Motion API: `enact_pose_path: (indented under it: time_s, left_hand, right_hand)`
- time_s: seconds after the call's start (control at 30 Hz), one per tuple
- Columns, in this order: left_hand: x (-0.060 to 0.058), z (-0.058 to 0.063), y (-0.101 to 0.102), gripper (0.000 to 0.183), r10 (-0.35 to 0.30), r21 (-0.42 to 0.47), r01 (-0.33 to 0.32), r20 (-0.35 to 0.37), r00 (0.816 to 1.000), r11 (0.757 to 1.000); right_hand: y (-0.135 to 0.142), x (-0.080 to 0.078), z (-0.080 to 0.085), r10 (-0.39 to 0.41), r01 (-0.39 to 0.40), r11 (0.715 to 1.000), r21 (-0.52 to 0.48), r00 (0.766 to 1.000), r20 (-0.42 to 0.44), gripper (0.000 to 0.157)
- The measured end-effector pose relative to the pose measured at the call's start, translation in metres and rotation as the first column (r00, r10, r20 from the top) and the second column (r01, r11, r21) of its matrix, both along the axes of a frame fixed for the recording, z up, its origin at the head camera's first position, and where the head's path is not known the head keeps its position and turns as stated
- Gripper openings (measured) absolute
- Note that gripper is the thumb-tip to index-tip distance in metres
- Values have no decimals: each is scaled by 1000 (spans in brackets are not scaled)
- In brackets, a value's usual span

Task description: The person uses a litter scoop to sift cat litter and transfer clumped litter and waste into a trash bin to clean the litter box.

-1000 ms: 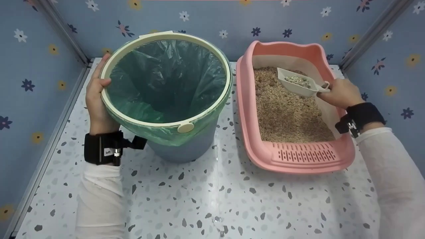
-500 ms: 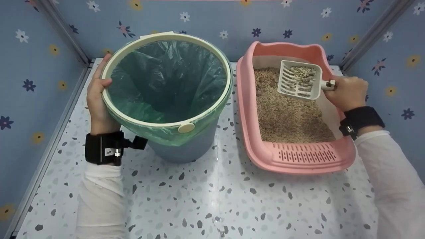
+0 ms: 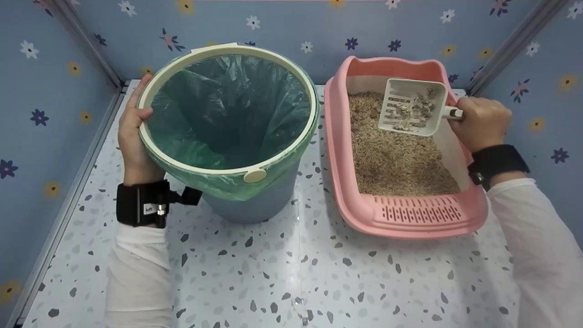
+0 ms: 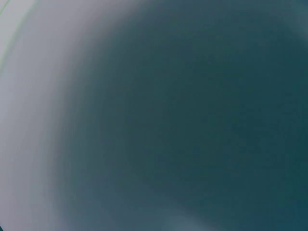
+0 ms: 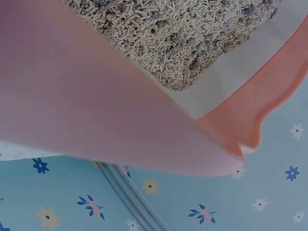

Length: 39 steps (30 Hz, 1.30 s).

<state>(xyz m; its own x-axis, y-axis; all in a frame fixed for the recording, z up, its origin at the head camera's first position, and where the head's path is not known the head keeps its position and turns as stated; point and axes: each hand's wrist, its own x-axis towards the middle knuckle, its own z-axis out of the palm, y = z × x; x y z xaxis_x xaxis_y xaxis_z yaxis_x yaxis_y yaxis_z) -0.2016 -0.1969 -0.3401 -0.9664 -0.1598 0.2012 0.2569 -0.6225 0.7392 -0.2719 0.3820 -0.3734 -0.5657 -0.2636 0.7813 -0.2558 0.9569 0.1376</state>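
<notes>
My left hand [image 3: 136, 136] grips the left side of a trash bin [image 3: 255, 207], its thumb hooked over the cream rim and its fingers along the outside. A green bag [image 3: 237, 114] lines the bin. In my right hand [image 3: 483, 120] is the handle of a white slotted litter scoop [image 3: 437, 98], held above the pink litter box [image 3: 337, 182]. Some litter clumps [image 3: 421, 109] lie in the scoop. Below it, brown litter [image 3: 391, 159] covers the box floor. The left wrist view is a dark blur; in the right wrist view a blurred hand hides the scoop.
Bin and litter box stand side by side on a speckled white surface [image 3: 255, 273], a narrow gap between them. Blue flowered panels [image 3: 282, 23] rise behind and at both sides, joined by metal corner strips [image 3: 510, 43].
The scoop has turned from tilted to nearly flat-facing the camera, and its load has thinned and shifted as it moved. The left hand and the bin have stayed put.
</notes>
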Motion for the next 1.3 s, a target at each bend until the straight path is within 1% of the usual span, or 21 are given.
enact_pose_path:
  time_s: [0.13, 0.27, 0.4, 0.47, 0.5, 0.53, 0.57, 0.6, 0.67, 0.7, 0.77, 0.8, 0.83, 0.87, 0.9, 0.97, 1.0, 1.07, 1.3]
  left_hand:
    - [0, 0, 0, 59, 10, -17, -10, 1, 1000, 1000]
    - [0, -1, 0, 59, 17, -40, -17, 1, 1000, 999]
    - [0, -1, 0, 59, 17, -52, -17, 3, 1000, 999]
    - [0, -1, 0, 59, 13, -43, -13, 3, 1000, 999]
    - [0, -1, 0, 59, 11, -39, -11, 0, 1000, 999]
    - [-1, -1, 0, 59, 9, -37, -9, -1, 1000, 999]
    - [-1, -1, -1, 59, 9, -38, -9, -3, 1000, 999]
    - [-1, -1, -1, 58, 10, -39, -10, -5, 1000, 999]
    - [-1, -1, -1, 58, 12, -45, -13, -6, 1000, 999]
    - [-1, -1, -1, 58, 13, -46, -14, -6, 1000, 999]
    - [0, -1, 0, 58, 14, -44, -14, -3, 1000, 999]
    - [0, -1, 0, 58, 13, -40, -13, -1, 1000, 999]
    - [0, 0, 0, 59, 12, -39, -12, -1, 1000, 999]
    - [0, 0, 0, 59, 11, -35, -11, -1, 1000, 999]
    - [0, 0, 0, 59, 12, -34, -12, -2, 1000, 999]
    - [0, 0, 0, 59, 11, -28, -11, -3, 1000, 1000]
    - [0, 0, 0, 59, 12, -28, -12, -4, 1000, 1000]
    - [0, 0, 0, 59, 15, -31, -15, -3, 1000, 999]
    - [0, -1, -1, 58, 21, -47, -21, -6, 1000, 999]
  right_hand:
    - [2, -2, -2, 0, 0, 1000, -6, 1000, -2, 33]
    - [4, -1, -3, -5, 5, 1000, 6, 1000, 23, 32]
    - [4, 1, -2, -17, 15, 1000, 20, 993, 118, 32]
    - [3, 2, -1, -38, 37, 999, 9, 979, 201, 36]
    - [3, 2, 0, -51, 54, 999, -7, 967, 249, 38]
    - [2, 2, 1, -66, 75, 997, -19, 951, 303, 40]
    - [1, 2, 2, -82, 100, 994, -32, 930, 358, 41]
    - [0, 2, 4, -94, 122, 992, -43, 905, 415, 43]
    - [-2, 2, 8, -109, 167, 984, -62, 840, 531, 45]
    - [-2, 2, 10, -111, 189, 979, -73, 803, 586, 46]
    - [-3, 2, 15, -105, 223, 971, -90, 730, 676, 46]
    - [-3, 2, 17, -99, 235, 967, -95, 696, 711, 47]
    - [-3, 1, 19, -94, 244, 965, -98, 667, 739, 47]
    - [-2, 1, 22, -89, 250, 963, -99, 644, 760, 46]
    - [-2, 1, 24, -82, 255, 961, -104, 626, 775, 46]
    - [-1, 1, 27, -73, 257, 960, -107, 602, 795, 47]
    - [-1, 1, 29, -73, 259, 960, -107, 600, 797, 47]
    - [0, 2, 32, -74, 261, 959, -106, 596, 799, 48]
    - [1, 2, 43, -81, 250, 964, -91, 602, 794, 45]
